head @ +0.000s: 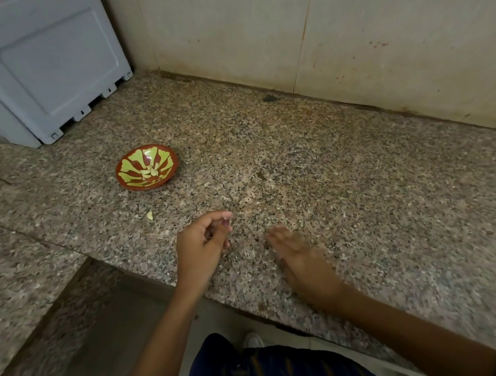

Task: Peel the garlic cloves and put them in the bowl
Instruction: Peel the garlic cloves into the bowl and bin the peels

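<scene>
A small red bowl (128,168) with a yellow-green pattern stands on the speckled granite counter (328,182), with several peeled garlic cloves (151,171) in its middle. One pale clove (149,215) lies loose on the counter between the bowl and my left hand. My left hand (201,244) hovers near the counter's front edge with fingers curled and thumb against the fingertips; nothing is plainly visible in the pinch. My right hand (299,260) lies blurred over the counter with its fingers stretched out flat.
A grey-white plastic appliance (42,70) stands at the back left. A stained tiled wall (347,34) runs along the back. A lower counter section (18,277) lies to the left. A dark speck (269,98) sits near the wall.
</scene>
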